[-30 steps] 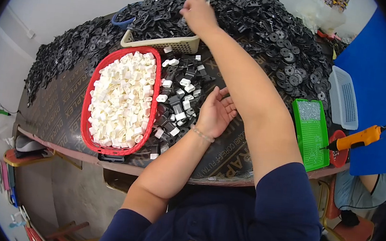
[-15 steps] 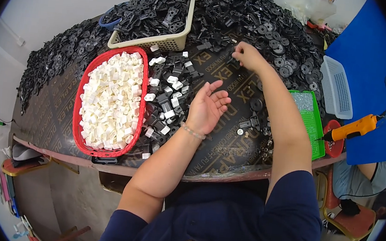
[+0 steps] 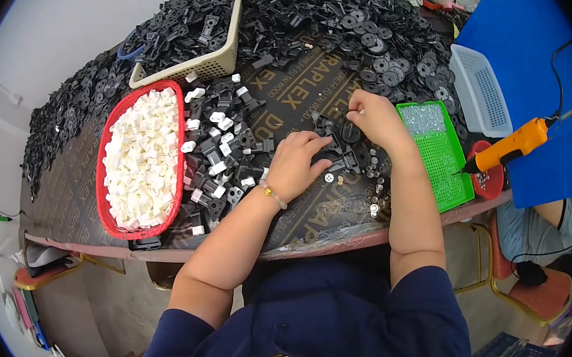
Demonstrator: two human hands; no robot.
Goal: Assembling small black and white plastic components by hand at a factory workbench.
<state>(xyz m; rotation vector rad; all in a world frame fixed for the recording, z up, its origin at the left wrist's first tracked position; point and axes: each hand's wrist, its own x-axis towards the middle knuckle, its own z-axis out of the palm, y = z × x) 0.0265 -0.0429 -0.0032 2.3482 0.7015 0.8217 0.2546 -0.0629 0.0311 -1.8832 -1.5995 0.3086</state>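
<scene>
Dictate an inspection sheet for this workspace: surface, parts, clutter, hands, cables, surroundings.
Surface: dark printed table, partly covered.
Parts: white pieces in a red basket; black pieces piled in a beige basket.
Clutter: mixed black and white pieces loose beside the red basket; black heaps along the far side.
Hands: left hand beside loose black parts; right hand at a dark part, grip unclear.
Cables: black cable behind the orange power tool.
Surroundings: blue panel, red-seated chair at right.

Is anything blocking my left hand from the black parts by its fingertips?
Nothing visible: your left hand is right at the black parts. The small metal pieces lie to their right, not between.
</scene>
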